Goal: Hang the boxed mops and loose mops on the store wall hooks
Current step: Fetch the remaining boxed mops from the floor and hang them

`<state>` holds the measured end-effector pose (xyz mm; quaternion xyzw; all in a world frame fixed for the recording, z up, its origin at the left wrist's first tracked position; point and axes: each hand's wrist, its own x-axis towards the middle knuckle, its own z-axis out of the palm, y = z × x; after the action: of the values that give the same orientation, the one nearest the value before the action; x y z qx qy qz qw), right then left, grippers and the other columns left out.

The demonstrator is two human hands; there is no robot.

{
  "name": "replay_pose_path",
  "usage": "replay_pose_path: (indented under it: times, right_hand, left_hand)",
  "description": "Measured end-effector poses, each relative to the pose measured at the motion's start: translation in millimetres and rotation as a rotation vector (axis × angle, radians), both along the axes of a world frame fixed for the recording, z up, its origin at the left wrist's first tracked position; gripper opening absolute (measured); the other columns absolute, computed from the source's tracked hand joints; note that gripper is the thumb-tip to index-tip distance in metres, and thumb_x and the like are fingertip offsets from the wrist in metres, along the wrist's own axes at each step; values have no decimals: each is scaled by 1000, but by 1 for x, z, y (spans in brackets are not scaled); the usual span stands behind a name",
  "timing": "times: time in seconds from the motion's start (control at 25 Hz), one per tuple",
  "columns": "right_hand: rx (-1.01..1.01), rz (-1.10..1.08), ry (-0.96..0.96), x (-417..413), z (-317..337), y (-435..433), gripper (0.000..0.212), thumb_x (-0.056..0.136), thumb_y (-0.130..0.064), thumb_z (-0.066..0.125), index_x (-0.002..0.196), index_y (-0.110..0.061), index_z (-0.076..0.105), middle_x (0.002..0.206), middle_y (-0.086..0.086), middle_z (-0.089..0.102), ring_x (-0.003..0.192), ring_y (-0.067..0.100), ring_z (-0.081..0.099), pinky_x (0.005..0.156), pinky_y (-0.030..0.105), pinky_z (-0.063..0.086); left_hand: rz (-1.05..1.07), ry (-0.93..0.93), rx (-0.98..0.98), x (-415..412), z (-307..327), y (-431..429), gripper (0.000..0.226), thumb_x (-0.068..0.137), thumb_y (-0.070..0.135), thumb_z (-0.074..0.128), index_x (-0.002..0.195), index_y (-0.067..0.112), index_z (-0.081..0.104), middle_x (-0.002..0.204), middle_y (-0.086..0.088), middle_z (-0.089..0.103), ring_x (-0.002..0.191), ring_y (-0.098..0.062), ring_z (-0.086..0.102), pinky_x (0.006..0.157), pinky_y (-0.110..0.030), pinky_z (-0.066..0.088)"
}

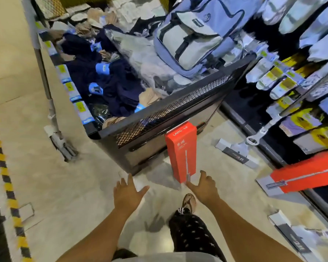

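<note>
Mop box (180, 154) stands on end, leaned against mesh bin (159, 118) for support; left hand (127, 193) and right hand (204, 188) reach toward its base, grips apart, empty.

A tall red box (180, 154) stands upright on the pale floor (64, 186) against the end of a black mesh bin (178, 106), which is heaped with dark clothes (112, 87) and a blue-grey backpack (193, 35). Both bare arms reach toward it: the left hand (129, 193) is spread and holds nothing, while the right hand (204, 188), fingers loosely curled, has its thumb just beside the box's lower corner. A second red box (307, 176) lies tilted at the right, near a flat mop (237, 151) on the floor.
</note>
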<state>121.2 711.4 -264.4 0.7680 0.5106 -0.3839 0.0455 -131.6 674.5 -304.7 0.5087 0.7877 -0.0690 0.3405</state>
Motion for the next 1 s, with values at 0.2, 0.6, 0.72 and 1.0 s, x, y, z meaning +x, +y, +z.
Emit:
replay_pose_path:
  times: [0.2, 0.6, 0.72, 1.0]
  right_hand:
    - [-32, 94, -3, 101, -11, 94, 88, 85, -60, 60, 149, -10, 25, 141, 21, 43, 131, 38, 40, 101, 45, 40]
    - [13, 136, 420, 106, -116, 232, 94, 78, -53, 71, 151, -17, 25, 147, 14, 39, 137, 28, 37, 111, 48, 36]
    - [55, 138, 526, 95, -161, 255, 98, 76, -52, 74, 152, -17, 24, 144, 11, 41, 134, 21, 40, 108, 35, 36]
    - [170, 186, 731, 80, -214, 272, 94, 75, -38, 80, 151, -21, 27, 137, -14, 46, 123, -5, 48, 102, 14, 43]
  left_hand:
    - [185, -96, 0, 108, -6, 67, 95, 88, 66, 48, 155, 13, 6, 160, -21, 18, 147, -35, 17, 120, -43, 14]
    - [546, -427, 369, 176, -96, 166, 101, 77, 61, 68, 154, 25, 14, 154, -2, 36, 141, -13, 33, 113, -48, 35]
    - [561, -494, 489, 181, -136, 178, 84, 86, 36, 71, 145, 48, 13, 148, 9, 39, 135, 1, 36, 112, -44, 38]
    - [717, -643, 648, 182, -175, 197, 91, 83, 14, 73, 150, 25, 13, 136, 19, 46, 123, 13, 46, 95, -8, 43]
